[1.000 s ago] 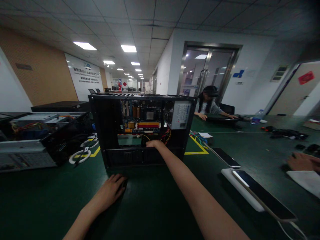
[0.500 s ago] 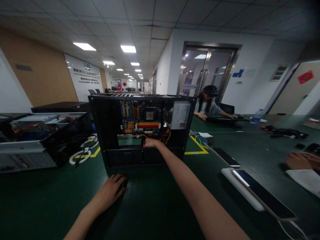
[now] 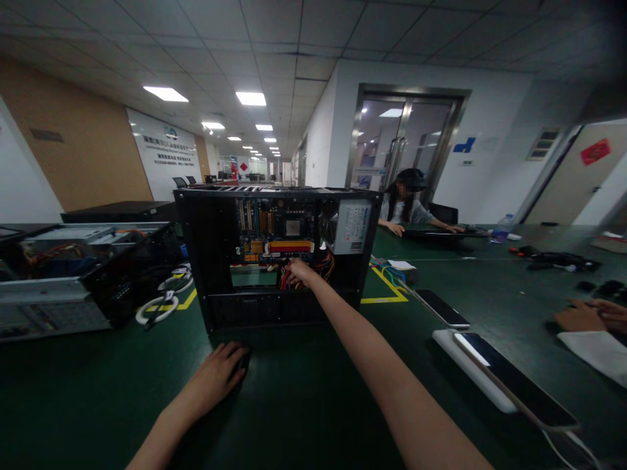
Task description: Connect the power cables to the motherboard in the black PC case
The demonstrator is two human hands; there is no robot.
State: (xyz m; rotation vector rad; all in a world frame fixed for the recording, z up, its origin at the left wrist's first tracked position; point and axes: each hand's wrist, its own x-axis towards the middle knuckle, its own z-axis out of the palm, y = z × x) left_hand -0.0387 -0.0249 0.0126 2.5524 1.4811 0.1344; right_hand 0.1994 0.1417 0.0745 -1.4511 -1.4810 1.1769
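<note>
An open black computer case (image 3: 245,307) stands upright on the table in front of me. Inside it are a motherboard (image 3: 274,225) with a red and yellow memory slot area, and a silver power supply (image 3: 353,225) at the upper right. My right hand (image 3: 300,271) reaches into the lower part of the case, its fingers closed around a bundle of power cables (image 3: 284,277) in red, yellow and black. More coloured wires lie just right of it. On the table before the case rests my left hand (image 3: 223,372), palm down with fingers stretched; a small dark patch by its fingertips is unclear.
Another opened computer case (image 3: 98,274) lies to the left, with a coiled white cable (image 3: 157,307) beside it. Two phones (image 3: 441,308) (image 3: 519,378) and a white box-like device (image 3: 470,369) are at the right. A person (image 3: 406,205) sits across; another person's hands (image 3: 582,316) show far right.
My right hand has risen slightly inside the case, and the red and yellow cables at its fingers show more. My left hand stays in place.
</note>
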